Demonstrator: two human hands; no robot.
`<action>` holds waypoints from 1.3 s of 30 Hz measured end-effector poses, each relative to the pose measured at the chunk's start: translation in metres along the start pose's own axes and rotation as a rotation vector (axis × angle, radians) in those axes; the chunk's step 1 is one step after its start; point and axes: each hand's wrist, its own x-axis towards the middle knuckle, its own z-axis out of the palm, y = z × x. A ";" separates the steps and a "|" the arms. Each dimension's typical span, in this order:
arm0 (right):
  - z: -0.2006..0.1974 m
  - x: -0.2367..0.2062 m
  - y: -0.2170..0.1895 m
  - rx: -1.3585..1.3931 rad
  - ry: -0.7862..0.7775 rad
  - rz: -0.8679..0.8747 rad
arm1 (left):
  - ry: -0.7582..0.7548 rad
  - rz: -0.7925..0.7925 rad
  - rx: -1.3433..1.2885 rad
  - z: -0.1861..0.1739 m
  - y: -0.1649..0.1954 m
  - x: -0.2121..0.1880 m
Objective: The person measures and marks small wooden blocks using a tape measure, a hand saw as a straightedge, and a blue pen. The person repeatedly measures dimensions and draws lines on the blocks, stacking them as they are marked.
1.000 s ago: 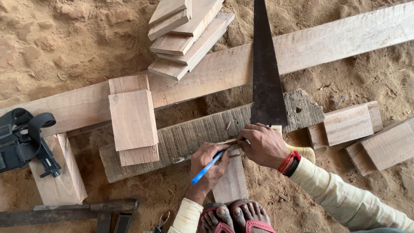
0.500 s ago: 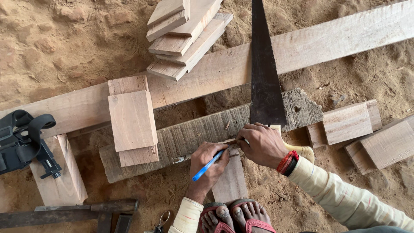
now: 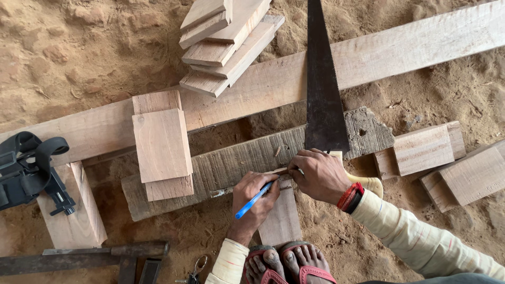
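While the left hand (image 3: 256, 197) grips the blue plastic pen (image 3: 253, 201), the pale narrow wood strip (image 3: 281, 215) is pinned at 3 o'clock by the closed right hand (image 3: 320, 176); marking is best done without slip.

The handsaw (image 3: 323, 94) lies across the long plank (image 3: 368, 58) and onto the weathered board (image 3: 236, 163) nearer the person. A stack of short boards (image 3: 226, 42) rests on the plank left of the saw. Two offcuts (image 3: 160, 144) overlap the board's left end; further left lies a strap harness (image 3: 26, 171).
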 end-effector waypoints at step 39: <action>-0.008 -0.043 0.068 -0.096 0.480 0.158 | 0.428 -0.405 -0.076 -0.033 -0.006 -0.072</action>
